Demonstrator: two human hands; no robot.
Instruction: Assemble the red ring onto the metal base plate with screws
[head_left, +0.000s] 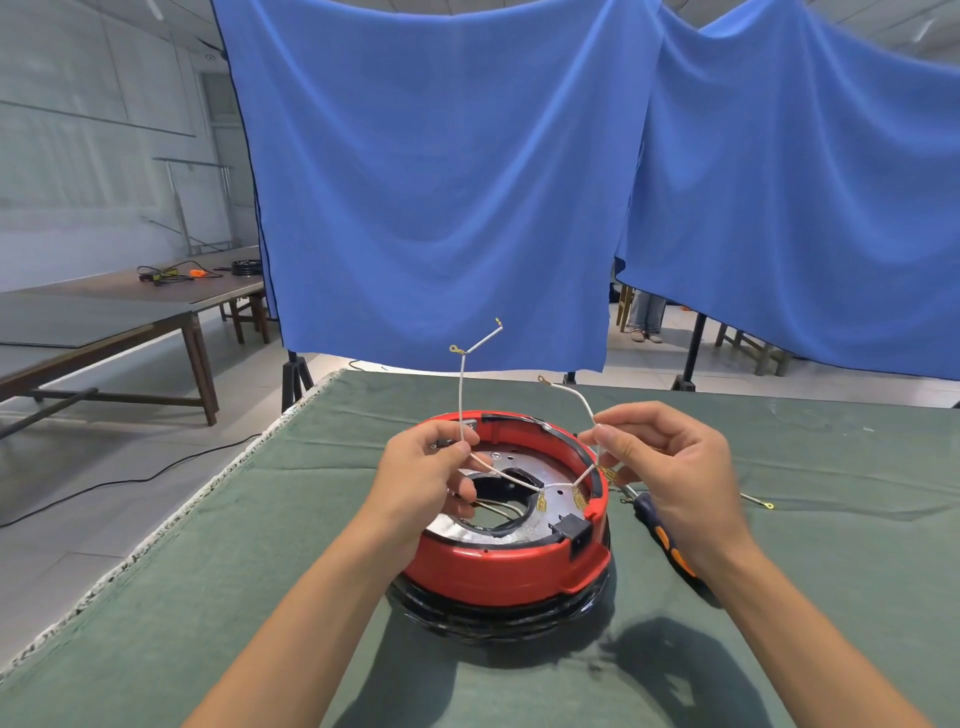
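The red ring sits on the green cloth that covers the table, near its middle, with a black rim showing under it and the metal base plate lying inside it. The plate has a large dark opening in the centre, and a small black block stands at the ring's near-right wall. The left hand hovers over the ring's left side and pinches a white wire between thumb and fingers; this wire rises and forks into 2 short ends with gold terminals. The right hand is over the ring's right edge and pinches a second white wire, which arcs up to another gold terminal. Below both hands the wires run down to gold connectors just above the plate. A screwdriver with a dark and orange handle lies on the cloth just right of the ring, partly under the right wrist. Blue curtains hang behind the table.
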